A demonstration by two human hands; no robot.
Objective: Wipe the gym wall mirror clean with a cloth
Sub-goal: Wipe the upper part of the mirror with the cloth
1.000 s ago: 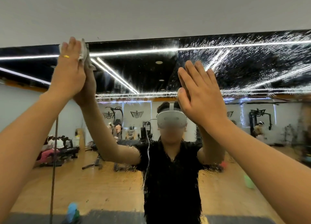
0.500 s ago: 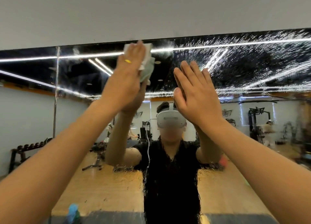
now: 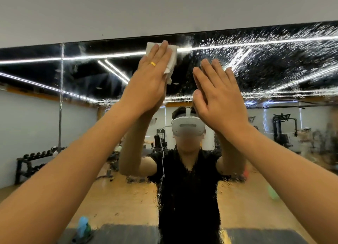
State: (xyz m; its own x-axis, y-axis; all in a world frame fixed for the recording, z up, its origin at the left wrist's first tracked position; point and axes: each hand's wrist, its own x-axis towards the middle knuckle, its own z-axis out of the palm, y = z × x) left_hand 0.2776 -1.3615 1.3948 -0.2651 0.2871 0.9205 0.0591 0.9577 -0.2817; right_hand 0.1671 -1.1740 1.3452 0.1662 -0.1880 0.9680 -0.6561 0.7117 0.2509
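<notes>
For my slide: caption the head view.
Left hand presses white cloth on wet gym mirror; right hand open beside it.

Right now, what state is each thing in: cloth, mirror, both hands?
mirror: droplets speckle its right part; left part clear.
cloth: crumpled, pressed against the mirror near its top edge.
left hand: fingers straight, pressing the cloth.
right hand: open, flat, holding nothing.

Bright, even light; ceiling strips glare across the mirror (image 3: 274, 69), droplets sparkle, right edge smears, wide-angle bending.
</notes>
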